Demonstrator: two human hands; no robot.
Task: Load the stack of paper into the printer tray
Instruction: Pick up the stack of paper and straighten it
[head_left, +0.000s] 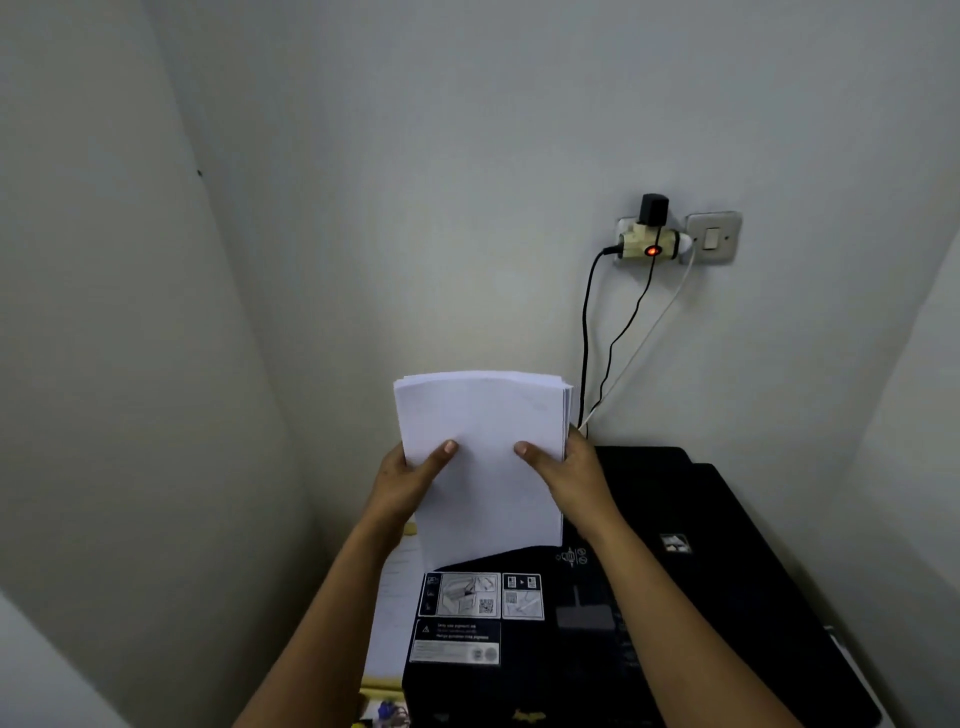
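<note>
A stack of white paper (483, 431) stands upright above the left part of a black printer (717, 561). My left hand (408, 480) grips its left edge, thumb on the front sheet. My right hand (569, 478) grips the right edge the same way. The stack's lower edge sits behind the printer's raised black panel (524, 639), which carries white instruction stickers (470, 595). Where the lower edge ends is hidden, and the tray slot itself cannot be seen.
Black and white cables (587, 338) hang from a wall socket adapter (649, 241) with a red light, beside a light switch (712, 238). Walls close in at left and behind. Loose printed sheets (392, 623) lie left of the printer.
</note>
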